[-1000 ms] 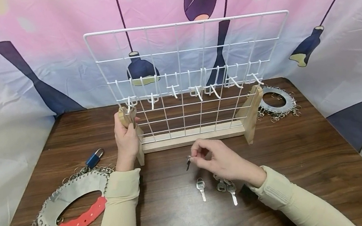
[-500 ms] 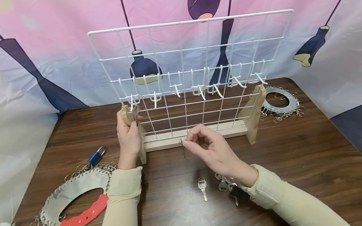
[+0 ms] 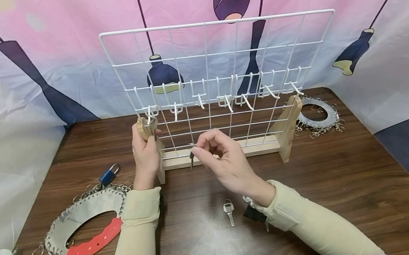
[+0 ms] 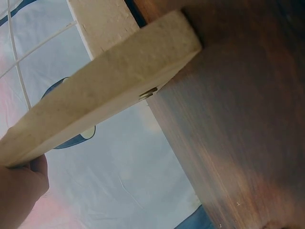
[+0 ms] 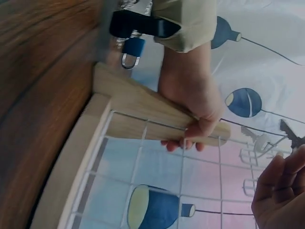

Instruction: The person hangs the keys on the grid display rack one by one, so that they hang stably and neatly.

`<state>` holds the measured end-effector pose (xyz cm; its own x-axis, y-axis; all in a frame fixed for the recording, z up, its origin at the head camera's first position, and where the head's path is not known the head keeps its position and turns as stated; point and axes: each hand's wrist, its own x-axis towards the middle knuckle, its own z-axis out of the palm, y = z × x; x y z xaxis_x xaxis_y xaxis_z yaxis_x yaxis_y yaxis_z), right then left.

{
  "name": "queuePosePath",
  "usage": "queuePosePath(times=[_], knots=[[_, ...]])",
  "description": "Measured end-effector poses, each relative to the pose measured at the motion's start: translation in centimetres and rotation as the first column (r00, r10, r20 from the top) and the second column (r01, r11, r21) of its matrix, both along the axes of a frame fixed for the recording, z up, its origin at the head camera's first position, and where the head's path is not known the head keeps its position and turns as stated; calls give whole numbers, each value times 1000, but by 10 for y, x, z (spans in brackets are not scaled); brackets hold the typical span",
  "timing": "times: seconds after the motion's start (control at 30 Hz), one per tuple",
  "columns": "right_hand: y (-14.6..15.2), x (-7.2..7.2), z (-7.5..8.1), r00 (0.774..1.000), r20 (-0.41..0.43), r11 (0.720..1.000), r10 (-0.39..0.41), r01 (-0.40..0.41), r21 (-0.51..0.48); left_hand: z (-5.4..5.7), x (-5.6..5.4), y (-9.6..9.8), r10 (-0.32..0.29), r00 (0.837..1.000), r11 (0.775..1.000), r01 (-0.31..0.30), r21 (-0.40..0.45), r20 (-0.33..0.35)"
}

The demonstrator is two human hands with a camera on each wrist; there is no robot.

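Observation:
My left hand (image 3: 146,157) grips the left wooden upright (image 4: 105,86) of a white wire grid rack (image 3: 194,57). Between thumb and fingertips my right hand (image 3: 227,163) pinches a small key (image 3: 192,159), in front of the grid's lower left part. The same key (image 5: 289,132) looks dark in the right wrist view. Another key (image 3: 153,128) hangs from the leftmost white hook, just above my left thumb. On the table lies a single silver key (image 3: 229,213). More keys (image 3: 248,200) lie partly hidden under my right wrist.
A metal ring plate with a red grip (image 3: 95,241) and many small rings lies at left, with a blue padlock (image 3: 109,175) beside it. Another ringed metal plate (image 3: 316,114) lies behind the right upright. Several white hooks (image 3: 226,102) stick out from the grid.
My right hand has moved forward and left with the key, from above the table to the front of the grid. The left hand keeps its grip on the upright.

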<state>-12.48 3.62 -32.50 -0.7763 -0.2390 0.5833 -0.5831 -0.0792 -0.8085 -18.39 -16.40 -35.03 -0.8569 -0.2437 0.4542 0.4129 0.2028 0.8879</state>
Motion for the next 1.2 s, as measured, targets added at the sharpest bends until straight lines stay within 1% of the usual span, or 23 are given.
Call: queuePosePath(times=[0.13, 0.2, 0.33, 0.43, 0.8, 1.0, 1.2], knots=[[-8, -4, 6, 1000, -21, 999, -16, 15, -46, -17, -13, -6, -1, 1000, 1000, 1, 24, 13], [-12, -6, 8, 1000, -25, 997, -19, 17, -69, -20, -14, -6, -3, 1000, 1000, 2, 27, 9], [-17, -7, 12, 1000, -17, 994, -13, 11, -106, -4, -2, 1, -15, 1000, 1000, 14, 12, 18], [-20, -8, 14, 1000, -11, 992, -12, 11, -128, 10, 9, 5, -11, 999, 1000, 11, -1, 32], [-30, -14, 16, 1000, 24, 983, 2, 3, -183, 10, 9, 4, -16, 1000, 1000, 16, 19, -11], [-32, -15, 19, 1000, 9, 981, 6, -4, -192, 9, 8, 4, -26, 1000, 999, 27, 36, -14], [-34, -16, 20, 1000, -2, 981, 15, -15, -195, 9, 8, 4, -18, 999, 1000, 19, 23, -28]])
